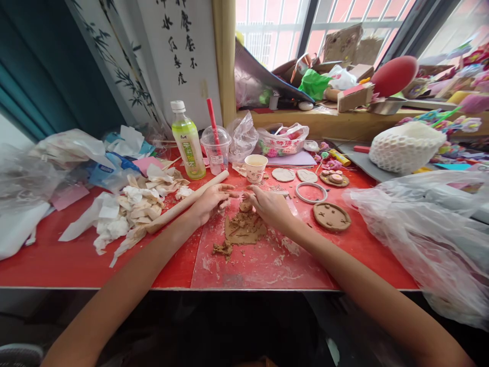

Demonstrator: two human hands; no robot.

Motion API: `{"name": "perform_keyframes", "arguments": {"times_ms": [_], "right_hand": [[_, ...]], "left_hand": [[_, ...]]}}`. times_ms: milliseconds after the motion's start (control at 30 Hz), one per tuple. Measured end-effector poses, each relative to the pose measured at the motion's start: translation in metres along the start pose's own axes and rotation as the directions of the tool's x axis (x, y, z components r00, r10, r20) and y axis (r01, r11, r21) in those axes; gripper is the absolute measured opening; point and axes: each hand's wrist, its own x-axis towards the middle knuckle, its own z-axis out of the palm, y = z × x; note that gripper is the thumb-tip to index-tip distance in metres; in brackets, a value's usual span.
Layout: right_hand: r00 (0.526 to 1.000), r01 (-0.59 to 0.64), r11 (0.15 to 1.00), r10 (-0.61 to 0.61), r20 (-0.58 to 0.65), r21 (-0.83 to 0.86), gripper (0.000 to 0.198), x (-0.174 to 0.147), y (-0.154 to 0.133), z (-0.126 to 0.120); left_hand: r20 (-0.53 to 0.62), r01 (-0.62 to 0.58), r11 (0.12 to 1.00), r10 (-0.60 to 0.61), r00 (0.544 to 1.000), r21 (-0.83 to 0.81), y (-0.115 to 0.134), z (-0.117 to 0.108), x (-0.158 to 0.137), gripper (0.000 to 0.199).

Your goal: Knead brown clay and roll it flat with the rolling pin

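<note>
My left hand point(211, 202) is held above the red table with its fingers stretched toward the right and apart, holding nothing I can see. Facing it, my right hand point(270, 205) has its fingers extended to the left, beside a small lump of brown clay point(245, 206). Below both hands lies a rough, flat clay slab point(244, 232), its top covered with crumbs. Clay scraps point(222, 248) sit at its lower left. All of this rests on a smeared clear sheet point(263, 272). Part of a pale, thin object shows behind my right hand.
A rolling pin point(191, 200) and crumpled tissues point(126, 216) lie left. Behind stand a drink bottle point(188, 142), a plastic cup point(215, 153) and a paper cup point(255, 168). At right are a ring point(311, 192), a round clay disc point(331, 217) and plastic wrap point(424, 234).
</note>
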Motion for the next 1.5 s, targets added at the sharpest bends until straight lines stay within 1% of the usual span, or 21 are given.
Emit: {"name": "perform_keyframes", "arguments": {"times_ms": [67, 200, 300, 367, 400, 433, 500, 533, 600, 633, 733, 800, 867, 933, 1067, 1133, 1333, 1500], "right_hand": [[1.000, 0.006, 1.000, -0.006, 0.002, 0.006, 0.048, 0.0001, -0.0003, -0.0006], [1.000, 0.021, 1.000, -0.021, 0.000, -0.005, 0.050, 0.0002, -0.0009, -0.0010], [1.000, 0.012, 1.000, -0.012, 0.005, -0.015, 0.049, 0.0004, -0.0010, -0.0007], [1.000, 0.004, 1.000, -0.004, 0.013, -0.017, 0.049, 0.0005, -0.0010, -0.0006], [1.000, 0.003, 1.000, -0.003, 0.014, -0.014, 0.049, 0.0005, -0.0009, -0.0007], [1.000, 0.005, 1.000, -0.005, 0.013, -0.011, 0.049, 0.0005, -0.0010, -0.0008], [1.000, 0.006, 1.000, -0.006, 0.006, -0.008, 0.050, 0.0005, -0.0011, -0.0012], [1.000, 0.005, 1.000, -0.005, 0.002, -0.009, 0.051, 0.0005, -0.0012, -0.0013], [1.000, 0.006, 1.000, -0.006, 0.002, -0.020, 0.052, 0.0007, -0.0013, -0.0012], [1.000, 0.007, 1.000, -0.007, 0.004, -0.029, 0.053, 0.0008, -0.0013, -0.0011], [1.000, 0.019, 0.998, -0.019, 0.004, -0.059, 0.053, 0.0010, -0.0009, -0.0006], [1.000, 0.024, 0.997, -0.024, -0.003, -0.067, 0.053, 0.0009, -0.0007, -0.0008], [1.000, 0.015, 0.998, -0.015, -0.008, -0.062, 0.052, 0.0007, -0.0008, -0.0016], [1.000, 0.012, 0.998, -0.013, -0.009, -0.056, 0.051, 0.0004, -0.0012, -0.0025], [1.000, 0.020, 0.998, -0.020, -0.003, -0.056, 0.050, 0.0001, -0.0018, -0.0039], [1.000, 0.012, 0.998, -0.012, 0.001, -0.061, 0.051, 0.0000, -0.0018, -0.0042], [1.000, 0.014, 0.996, -0.015, -0.007, -0.092, 0.053, 0.0004, -0.0009, -0.0036], [0.999, 0.038, 0.992, -0.039, -0.010, -0.117, 0.053, 0.0008, -0.0002, -0.0019]], "left_hand": [[0.019, 0.019, 1.000, -0.019, 1.000, -0.002, 0.0013, 0.0013, -0.0009, 0.018], [0.042, 0.060, 0.998, -0.059, 0.997, -0.017, 0.0056, 0.0041, -0.0048, 0.013], [0.048, 0.064, 0.998, -0.063, 0.997, -0.026, 0.0066, 0.0063, -0.0070, 0.010], [0.043, 0.050, 0.998, -0.049, 0.998, -0.027, 0.0055, 0.0074, -0.0068, 0.006], [0.033, 0.035, 0.999, -0.035, 0.999, -0.029, 0.0047, 0.0077, -0.0063, 0.008], [0.016, 0.016, 0.999, -0.016, 1.000, -0.032, 0.0038, 0.0078, -0.0056, 0.010], [-0.025, -0.024, 0.999, 0.023, 0.999, -0.036, 0.0024, 0.0076, -0.0039, 0.007], [-0.043, -0.037, 0.999, 0.036, 0.998, -0.035, 0.0020, 0.0073, -0.0031, 0.009], [-0.065, -0.047, 0.998, 0.045, 0.997, -0.030, 0.0016, 0.0065, -0.0019, 0.020], [-0.072, -0.049, 0.998, 0.047, 0.996, -0.027, 0.0014, 0.0060, -0.0013, 0.021], [-0.089, -0.066, 0.998, 0.064, 0.994, -0.024, 0.0006, 0.0049, 0.0001, 0.011], [-0.089, -0.085, 0.996, 0.082, 0.993, -0.023, 0.0005, 0.0046, 0.0005, 0.007], [-0.086, -0.103, 0.994, 0.100, 0.991, -0.026, 0.0011, 0.0048, 0.0000, 0.006], [-0.083, -0.109, 0.994, 0.106, 0.991, -0.031, 0.0024, 0.0051, -0.0015, 0.011], [-0.055, -0.085, 0.996, 0.084, 0.995, -0.029, 0.0038, 0.0041, -0.0041, 0.028], [-0.051, -0.088, 0.996, 0.088, 0.995, -0.009, 0.0028, 0.0029, -0.0034, 0.031], [-0.082, -0.129, 0.992, 0.130, 0.988, 0.013, -0.0011, 0.0021, 0.0016, 0.017], [-0.070, -0.132, 0.991, 0.134, 0.989, 0.028, 0.0021, 0.0034, -0.0011, 0.019]]}}
